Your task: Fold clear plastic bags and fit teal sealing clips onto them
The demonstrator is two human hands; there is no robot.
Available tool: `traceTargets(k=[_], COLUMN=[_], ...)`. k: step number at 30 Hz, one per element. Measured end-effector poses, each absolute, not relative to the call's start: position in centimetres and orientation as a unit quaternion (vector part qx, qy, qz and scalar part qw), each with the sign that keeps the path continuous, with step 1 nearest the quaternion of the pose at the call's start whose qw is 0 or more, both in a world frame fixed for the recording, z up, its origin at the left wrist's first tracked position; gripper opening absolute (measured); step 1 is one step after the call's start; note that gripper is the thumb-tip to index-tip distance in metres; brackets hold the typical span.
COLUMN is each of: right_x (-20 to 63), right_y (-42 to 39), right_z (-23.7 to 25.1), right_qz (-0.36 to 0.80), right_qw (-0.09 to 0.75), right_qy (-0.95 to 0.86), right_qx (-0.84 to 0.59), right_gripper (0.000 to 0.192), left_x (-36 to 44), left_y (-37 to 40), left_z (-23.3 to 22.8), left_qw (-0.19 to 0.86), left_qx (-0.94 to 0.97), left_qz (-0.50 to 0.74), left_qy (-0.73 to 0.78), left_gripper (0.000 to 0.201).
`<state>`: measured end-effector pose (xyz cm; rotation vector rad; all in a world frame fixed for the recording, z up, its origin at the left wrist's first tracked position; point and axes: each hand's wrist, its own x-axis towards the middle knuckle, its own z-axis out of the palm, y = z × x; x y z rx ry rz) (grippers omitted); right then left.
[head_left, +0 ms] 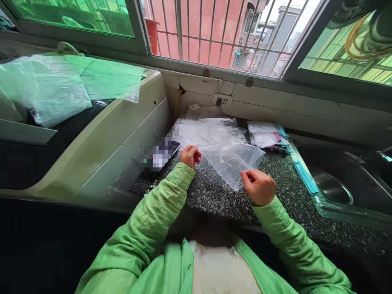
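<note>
My left hand [190, 155] and my right hand [259, 187] each pinch a corner of a clear plastic bag [234, 161] held just above the speckled dark countertop [208, 192]. The bag stretches between the two hands, its far end lying over a pile of more clear plastic bags [208, 132]. Both arms wear green sleeves.
A blurred flat object [159, 157] lies left of my left hand. A stack of packets with teal and pink edges [268, 139] sits at the back right. A steel sink [333, 185] lies to the right. A white appliance [122, 134] with plastic sheets on top stands left.
</note>
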<state>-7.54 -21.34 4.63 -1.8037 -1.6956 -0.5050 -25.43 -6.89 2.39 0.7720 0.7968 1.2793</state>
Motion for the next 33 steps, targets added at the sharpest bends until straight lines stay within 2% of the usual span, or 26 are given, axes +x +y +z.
traceTargets(k=[9, 17, 24, 30, 33], right_x=[-5.0, -1.8, -1.1, -1.6, -2.3], right_y=[-20.7, -19.7, -19.4, -19.3, -19.4], right_z=[5.1, 7.2, 7.9, 9.3, 10.5], right_qz=[-0.247, -0.156, -0.221, -0.28, -0.245], right_qw=[0.287, 0.392, 0.465, 0.512, 0.555], right_qy=[-0.66, -0.708, -0.69, -0.666, -0.645], right_qx=[-0.649, -0.566, -0.509, -0.464, -0.465], right_gripper=[0.022, 0.017, 0.011, 0.007, 0.008], left_x=[-25.2, -25.3, -25.3, -25.9, -26.3], left_y=[-6.9, -6.9, -7.4, -7.8, -8.0], left_z=[2.1, 1.9, 2.6, 2.0, 1.5], left_qw=[0.651, 0.66, 0.662, 0.557, 0.476], left_qx=[0.382, 0.394, 0.404, 0.479, 0.521], left_qz=[0.554, 0.539, 0.543, 0.618, 0.657], left_qy=[0.352, 0.343, 0.322, 0.28, 0.265], left_gripper=[0.022, 0.025, 0.028, 0.034, 0.035])
